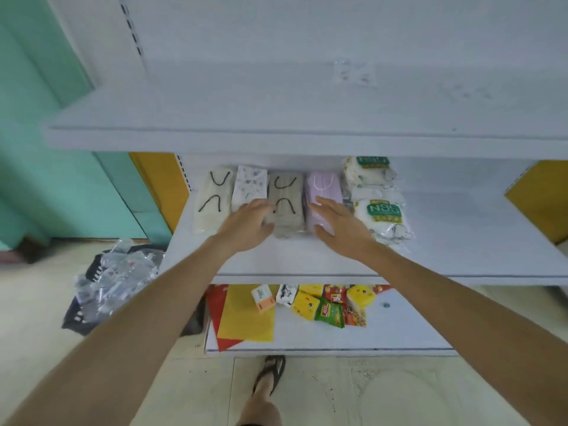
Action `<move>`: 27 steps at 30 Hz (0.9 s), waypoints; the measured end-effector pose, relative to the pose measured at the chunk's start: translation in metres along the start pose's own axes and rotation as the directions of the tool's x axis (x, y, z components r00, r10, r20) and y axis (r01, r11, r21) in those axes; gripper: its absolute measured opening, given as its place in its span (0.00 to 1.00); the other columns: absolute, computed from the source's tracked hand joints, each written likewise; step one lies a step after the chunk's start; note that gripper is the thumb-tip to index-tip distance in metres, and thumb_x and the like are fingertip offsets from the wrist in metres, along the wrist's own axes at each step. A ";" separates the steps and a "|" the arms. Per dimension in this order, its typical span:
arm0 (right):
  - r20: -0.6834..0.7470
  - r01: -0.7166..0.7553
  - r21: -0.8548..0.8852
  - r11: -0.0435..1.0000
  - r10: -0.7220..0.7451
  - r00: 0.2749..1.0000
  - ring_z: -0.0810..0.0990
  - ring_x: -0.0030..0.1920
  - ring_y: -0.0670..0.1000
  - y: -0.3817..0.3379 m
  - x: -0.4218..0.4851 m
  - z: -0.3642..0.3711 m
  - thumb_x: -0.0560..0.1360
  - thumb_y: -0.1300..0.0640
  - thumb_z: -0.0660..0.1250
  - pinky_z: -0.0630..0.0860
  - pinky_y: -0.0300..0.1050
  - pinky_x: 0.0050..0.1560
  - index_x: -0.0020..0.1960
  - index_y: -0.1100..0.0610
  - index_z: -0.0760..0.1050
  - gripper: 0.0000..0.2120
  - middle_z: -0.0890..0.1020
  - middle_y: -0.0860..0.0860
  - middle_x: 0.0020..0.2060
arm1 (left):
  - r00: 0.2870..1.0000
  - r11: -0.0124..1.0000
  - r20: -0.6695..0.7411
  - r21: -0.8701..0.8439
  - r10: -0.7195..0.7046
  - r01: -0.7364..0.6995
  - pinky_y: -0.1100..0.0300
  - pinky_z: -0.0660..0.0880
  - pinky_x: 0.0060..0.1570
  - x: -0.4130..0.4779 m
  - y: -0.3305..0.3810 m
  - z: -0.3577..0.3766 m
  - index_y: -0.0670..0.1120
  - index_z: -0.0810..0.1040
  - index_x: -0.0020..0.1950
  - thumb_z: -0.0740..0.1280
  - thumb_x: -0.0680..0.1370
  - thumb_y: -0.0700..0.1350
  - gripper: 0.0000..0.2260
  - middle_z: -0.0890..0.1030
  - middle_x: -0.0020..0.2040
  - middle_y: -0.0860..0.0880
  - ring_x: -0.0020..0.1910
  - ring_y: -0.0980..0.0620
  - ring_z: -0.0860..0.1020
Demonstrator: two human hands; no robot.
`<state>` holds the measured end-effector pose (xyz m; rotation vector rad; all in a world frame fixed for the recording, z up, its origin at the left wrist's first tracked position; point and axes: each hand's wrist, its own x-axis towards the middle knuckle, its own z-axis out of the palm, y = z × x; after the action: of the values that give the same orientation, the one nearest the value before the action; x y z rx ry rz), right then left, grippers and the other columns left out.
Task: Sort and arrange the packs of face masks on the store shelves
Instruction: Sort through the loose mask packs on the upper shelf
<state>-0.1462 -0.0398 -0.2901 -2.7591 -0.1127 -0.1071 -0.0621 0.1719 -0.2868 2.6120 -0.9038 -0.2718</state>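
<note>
While laid in a row on the middle shelf (461,241): cream pack (212,204), patterned white pack (249,184), taupe pack (287,195), lilac pack (323,186), green-labelled white packs (381,210). Left hand (246,227) flat on patterned white pack, fingers straight; right hand (341,226) spread flat on lilac pack, gripping nothing.

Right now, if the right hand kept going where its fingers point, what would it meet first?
The purple mask pack; the right hand looks to be over its near end, contact unclear.
</note>
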 end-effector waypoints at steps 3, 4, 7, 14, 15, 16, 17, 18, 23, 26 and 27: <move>-0.187 0.174 -0.081 0.981 -0.187 0.964 0.73 0.65 0.57 -0.010 -0.024 -0.039 0.77 0.55 0.61 0.76 0.57 0.58 0.67 0.59 0.72 0.19 0.73 0.55 0.67 | 0.992 0.987 0.013 0.100 0.123 -0.123 0.57 0.70 0.56 -0.027 0.036 -0.047 0.49 0.69 0.70 0.59 0.81 0.48 0.18 0.72 0.67 0.49 0.63 0.50 0.73; -0.245 0.226 -0.138 0.964 -0.254 0.936 0.78 0.60 0.58 -0.013 -0.029 -0.051 0.75 0.55 0.60 0.79 0.56 0.52 0.63 0.60 0.75 0.19 0.77 0.57 0.62 | 0.987 0.981 0.017 0.114 0.158 -0.159 0.60 0.70 0.52 -0.032 0.048 -0.062 0.49 0.71 0.69 0.59 0.81 0.48 0.17 0.75 0.64 0.50 0.59 0.51 0.75; -0.372 0.332 -0.237 0.913 -0.401 0.837 0.82 0.51 0.57 -0.020 -0.032 -0.091 0.73 0.55 0.58 0.81 0.52 0.44 0.57 0.62 0.79 0.18 0.82 0.58 0.54 | 0.966 0.960 -0.034 0.125 0.256 -0.250 0.60 0.71 0.51 -0.036 0.083 -0.106 0.50 0.75 0.65 0.63 0.79 0.46 0.14 0.80 0.54 0.53 0.51 0.54 0.77; -0.595 0.311 -0.298 0.903 -0.430 0.679 0.75 0.57 0.51 -0.021 0.011 -0.179 0.75 0.56 0.59 0.76 0.44 0.52 0.59 0.59 0.78 0.16 0.80 0.54 0.56 | 0.872 0.920 -0.303 0.194 0.385 -0.339 0.59 0.70 0.48 0.015 0.130 -0.173 0.51 0.76 0.62 0.61 0.80 0.49 0.12 0.77 0.51 0.55 0.49 0.55 0.77; -0.587 0.242 -0.276 0.930 -0.362 0.724 0.73 0.60 0.51 -0.015 0.021 -0.190 0.77 0.56 0.59 0.73 0.44 0.56 0.61 0.58 0.77 0.16 0.78 0.54 0.59 | 0.878 0.926 -0.307 0.211 0.366 -0.313 0.59 0.71 0.49 0.029 0.129 -0.177 0.51 0.75 0.63 0.60 0.80 0.49 0.13 0.77 0.54 0.54 0.52 0.55 0.76; -0.547 0.156 -0.245 0.957 -0.269 0.793 0.71 0.63 0.52 -0.005 0.033 -0.201 0.78 0.56 0.59 0.69 0.45 0.61 0.64 0.57 0.74 0.16 0.75 0.53 0.63 | 0.892 0.932 -0.294 0.222 0.343 -0.286 0.58 0.71 0.51 0.045 0.127 -0.179 0.51 0.74 0.64 0.59 0.80 0.49 0.13 0.76 0.57 0.52 0.54 0.54 0.76; -0.469 0.062 -0.210 0.976 -0.156 0.869 0.68 0.67 0.53 0.009 0.047 -0.210 0.79 0.55 0.58 0.64 0.45 0.65 0.68 0.56 0.71 0.17 0.72 0.53 0.67 | 0.908 0.937 -0.269 0.228 0.320 -0.263 0.57 0.71 0.54 0.060 0.124 -0.180 0.50 0.73 0.66 0.59 0.81 0.49 0.14 0.75 0.59 0.51 0.56 0.53 0.75; -0.373 -0.042 -0.191 0.981 -0.033 0.927 0.65 0.69 0.54 0.022 0.059 -0.217 0.80 0.53 0.57 0.61 0.46 0.68 0.70 0.56 0.67 0.19 0.68 0.53 0.69 | 0.921 0.941 -0.243 0.228 0.304 -0.250 0.56 0.70 0.56 0.076 0.122 -0.180 0.50 0.72 0.67 0.59 0.81 0.49 0.15 0.74 0.62 0.50 0.59 0.52 0.74; -0.238 -0.472 -0.190 0.861 0.426 0.873 0.59 0.72 0.59 0.080 0.080 -0.233 0.81 0.45 0.52 0.59 0.55 0.70 0.74 0.55 0.59 0.25 0.62 0.57 0.73 | 0.962 0.957 -0.138 0.205 0.234 -0.204 0.50 0.68 0.63 0.149 0.117 -0.172 0.50 0.67 0.72 0.57 0.82 0.50 0.18 0.68 0.69 0.46 0.65 0.47 0.70; -0.254 -0.697 -0.159 0.699 0.653 0.713 0.58 0.72 0.61 0.114 0.067 -0.244 0.79 0.40 0.52 0.58 0.55 0.68 0.75 0.54 0.56 0.29 0.59 0.59 0.72 | 0.989 0.970 -0.071 0.216 0.133 -0.115 0.47 0.63 0.68 0.194 0.122 -0.165 0.54 0.58 0.76 0.54 0.82 0.54 0.22 0.61 0.73 0.41 0.70 0.42 0.63; -0.220 -0.738 -0.131 0.663 0.706 0.673 0.57 0.72 0.61 0.123 0.063 -0.245 0.79 0.39 0.52 0.57 0.55 0.68 0.75 0.53 0.57 0.29 0.59 0.59 0.72 | 0.994 0.978 -0.066 0.199 0.084 -0.069 0.47 0.60 0.70 0.206 0.125 -0.162 0.56 0.56 0.76 0.53 0.82 0.56 0.22 0.59 0.74 0.40 0.72 0.40 0.61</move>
<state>-0.0867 -0.2412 -0.1022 -2.7532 1.1064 -0.1136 0.0760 -0.0041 -0.1019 2.7368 -1.0512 -0.0679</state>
